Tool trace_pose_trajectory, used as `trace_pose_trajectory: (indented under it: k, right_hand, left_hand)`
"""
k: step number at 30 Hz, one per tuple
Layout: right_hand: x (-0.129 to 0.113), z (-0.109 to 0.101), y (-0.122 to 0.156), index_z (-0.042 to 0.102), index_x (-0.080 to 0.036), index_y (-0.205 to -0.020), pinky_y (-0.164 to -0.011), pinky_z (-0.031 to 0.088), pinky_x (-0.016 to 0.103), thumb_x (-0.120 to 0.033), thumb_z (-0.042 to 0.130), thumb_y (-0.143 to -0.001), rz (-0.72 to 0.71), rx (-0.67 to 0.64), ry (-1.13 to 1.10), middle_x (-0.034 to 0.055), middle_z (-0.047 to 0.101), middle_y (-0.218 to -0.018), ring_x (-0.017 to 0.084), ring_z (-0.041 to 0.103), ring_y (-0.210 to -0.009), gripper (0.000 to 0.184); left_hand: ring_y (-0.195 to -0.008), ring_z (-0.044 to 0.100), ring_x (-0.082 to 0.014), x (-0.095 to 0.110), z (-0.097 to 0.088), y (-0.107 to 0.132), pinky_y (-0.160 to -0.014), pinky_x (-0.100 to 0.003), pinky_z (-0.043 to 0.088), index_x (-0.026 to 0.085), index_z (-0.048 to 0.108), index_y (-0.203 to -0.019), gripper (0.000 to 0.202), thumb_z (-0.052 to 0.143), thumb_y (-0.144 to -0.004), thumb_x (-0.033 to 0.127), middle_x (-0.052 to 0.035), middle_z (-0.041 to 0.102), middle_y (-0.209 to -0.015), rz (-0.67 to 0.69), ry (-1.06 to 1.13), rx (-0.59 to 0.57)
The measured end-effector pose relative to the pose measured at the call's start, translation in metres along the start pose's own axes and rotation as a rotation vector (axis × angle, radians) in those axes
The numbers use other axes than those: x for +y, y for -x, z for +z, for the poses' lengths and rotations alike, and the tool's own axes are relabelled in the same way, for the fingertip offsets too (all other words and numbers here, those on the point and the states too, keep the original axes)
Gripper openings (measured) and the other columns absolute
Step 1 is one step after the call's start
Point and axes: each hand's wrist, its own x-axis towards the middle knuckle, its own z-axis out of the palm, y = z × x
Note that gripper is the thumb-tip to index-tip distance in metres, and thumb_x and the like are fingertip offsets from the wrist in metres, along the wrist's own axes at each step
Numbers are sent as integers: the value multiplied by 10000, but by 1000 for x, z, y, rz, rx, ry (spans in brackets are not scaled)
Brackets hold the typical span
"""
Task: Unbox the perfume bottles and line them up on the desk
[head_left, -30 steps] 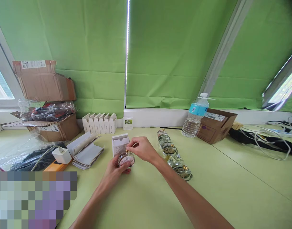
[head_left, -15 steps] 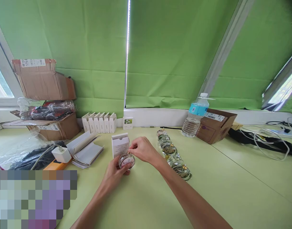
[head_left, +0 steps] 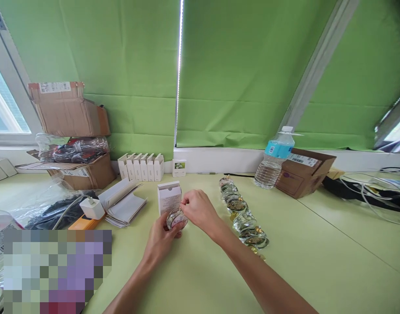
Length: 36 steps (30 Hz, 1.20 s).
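**Round glass bottle held in both hands in front of a white carton**

A round glass perfume bottle [head_left: 177, 219] is held just above the middle of the pale green tabletop [head_left: 317, 261]. It is gripped from below by the left hand [head_left: 161, 240], its fingers curled around it. The right hand [head_left: 200, 210] is closed at the bottle's top, with its fingertips [head_left: 184, 202] pinched together, though what they pinch seems hidden by the fingers. An upright open white carton [head_left: 169, 197] stands just behind the bottle. To the right, a row of similar glass bottles [head_left: 242, 213] is laid toward the tabletop's far edge. To the left lie folded white inserts [head_left: 121, 205] and a white charger plug [head_left: 92, 208]. Along the far edge, white cartons [head_left: 141, 168] are lined up, and a water bottle [head_left: 273, 159] stands beside a cardboard box [head_left: 304, 172]. More cardboard boxes [head_left: 69, 113] are stacked at the far left, before a green blind [head_left: 89, 43].
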Motion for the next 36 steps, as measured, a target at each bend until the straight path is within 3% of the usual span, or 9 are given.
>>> trace_pose_trajectory:
  k: [10,18,23,29,32,36]
  right_hand:
    - [-3,2,2,615,-179,-558,-522,270,256,-119,530,-727,16,-4,19,56,637,-579,137,496,-531,199]
    - [11,-10,-6,646,-190,-598,-524,309,230,-176,619,-711,-29,-82,-136,11,669,-622,135,556,-587,117]
    - [11,-15,-5,664,-187,-602,-532,326,231,-175,619,-722,-63,-83,-121,11,668,-611,134,552,-573,129]
    - [15,-21,-7,693,-181,-680,-665,425,234,-183,618,-737,-213,-108,-312,15,713,-735,156,617,-711,95]
    - [19,-25,-8,679,-173,-658,-679,453,235,-194,634,-729,-249,-171,-442,19,724,-784,156,634,-726,86]
    - [17,-29,-7,676,-180,-635,-688,462,242,-186,640,-715,-274,-206,-457,16,727,-793,162,640,-733,88]
  left_hand:
    - [-638,604,-145,-5,-1,1,-609,-270,525,162,610,-851,348,685,-727,478,-22,632,-755,18,-1,23]
    - [-646,602,-148,-4,-1,0,-613,-281,534,157,620,-848,364,702,-709,483,-21,632,-753,19,45,2]
    - [-646,607,-149,-1,-2,-1,-614,-283,526,160,639,-859,378,724,-683,484,-26,649,-764,9,89,-18]
    - [-726,648,-188,9,-7,0,-683,-336,551,149,648,-928,414,749,-675,461,-70,682,-872,-32,171,-117]
    - [-735,655,-198,16,-11,3,-707,-360,554,146,652,-969,418,749,-687,439,-89,693,-899,-52,211,-195]
    - [-761,661,-216,22,-15,7,-710,-369,557,146,655,-977,416,755,-687,427,-103,697,-912,-65,247,-271]
